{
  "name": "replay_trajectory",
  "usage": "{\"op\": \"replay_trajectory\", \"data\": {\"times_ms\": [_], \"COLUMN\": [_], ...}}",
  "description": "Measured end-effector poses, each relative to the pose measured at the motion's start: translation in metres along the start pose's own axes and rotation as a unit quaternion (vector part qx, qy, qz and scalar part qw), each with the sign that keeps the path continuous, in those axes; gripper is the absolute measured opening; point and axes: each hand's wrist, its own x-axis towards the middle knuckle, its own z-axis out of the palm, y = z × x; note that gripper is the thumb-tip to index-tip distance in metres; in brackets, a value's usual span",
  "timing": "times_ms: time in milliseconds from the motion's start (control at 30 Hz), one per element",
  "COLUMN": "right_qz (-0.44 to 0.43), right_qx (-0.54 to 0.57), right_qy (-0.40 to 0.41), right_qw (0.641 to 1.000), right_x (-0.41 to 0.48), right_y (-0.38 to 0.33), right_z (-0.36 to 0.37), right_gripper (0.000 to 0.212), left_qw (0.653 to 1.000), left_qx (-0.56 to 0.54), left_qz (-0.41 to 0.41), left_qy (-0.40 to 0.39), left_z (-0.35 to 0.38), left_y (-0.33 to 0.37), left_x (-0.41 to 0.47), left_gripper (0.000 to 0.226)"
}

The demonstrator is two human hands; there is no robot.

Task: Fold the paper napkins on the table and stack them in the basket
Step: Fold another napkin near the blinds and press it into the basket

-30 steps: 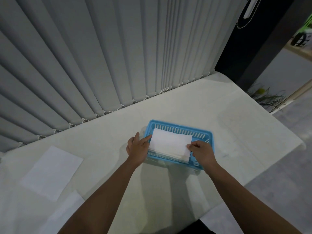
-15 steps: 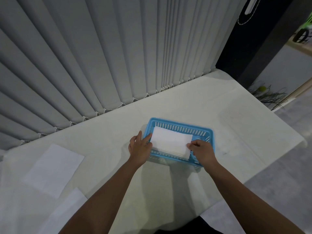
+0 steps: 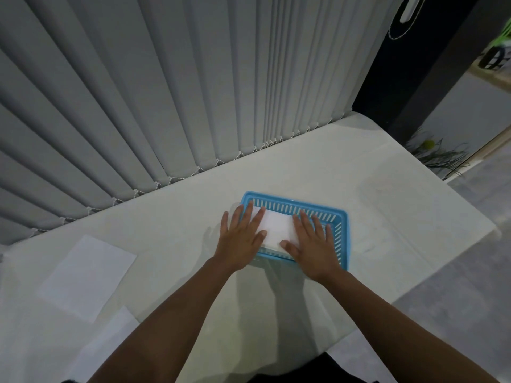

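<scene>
at the far left, an unfolded flat white paper napkin lies spread on the pale white table, well apart from the basket. just below it, near the bottom edge of the view, a second flat white paper sheet lies partly under the left forearm. behind the table hang grey vertical fabric blinds, their bottoms linked by a beaded chain.

toward the middle, the left hand lies palm down with its fingers straight and spread. the fingers reach over the left rim of the light blue slotted plastic basket and rest on the left end of the folded white paper napkin. that napkin lies flat inside the basket, on top of what looks like a low stack of others. how many lie beneath it cannot be told.

the right hand is also flat and palm down, fingers straight and slightly apart, pressing on the right end of the same napkin, its thumb at the near edge. neither hand grips anything.

at the far right, past the table's corner, a thin green plant stands on the floor beside a dark pillar.
</scene>
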Motion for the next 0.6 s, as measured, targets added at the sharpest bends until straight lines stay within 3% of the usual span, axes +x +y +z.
{"op": "replay_trajectory", "data": {"times_ms": [100,367,500,600], "right_qz": [-0.004,0.014,0.063,0.143], "right_qx": [-0.018,-0.015,0.054,0.157], "right_qy": [-0.042,-0.022,0.049,0.141], "right_qw": [0.999,1.0,0.995,0.967], "right_x": [0.002,-0.003,-0.013,-0.019], "right_y": [0.002,0.011,0.02,0.029], "right_z": [0.009,0.016,0.005,-0.002], "right_gripper": [0.083,0.09,0.09,0.08], "left_qw": [0.998,0.996,1.0,0.984], "left_qx": [0.047,0.072,-0.024,-0.14], "left_qz": [0.018,0.018,-0.014,-0.084], "left_qy": [-0.046,-0.056,-0.012,0.069], "left_z": [0.01,0.012,0.008,0.004], "left_y": [-0.004,-0.01,-0.017,-0.023], "left_x": [0.004,0.003,-0.004,-0.009], "left_gripper": [0.082,0.087,0.078,0.063]}}
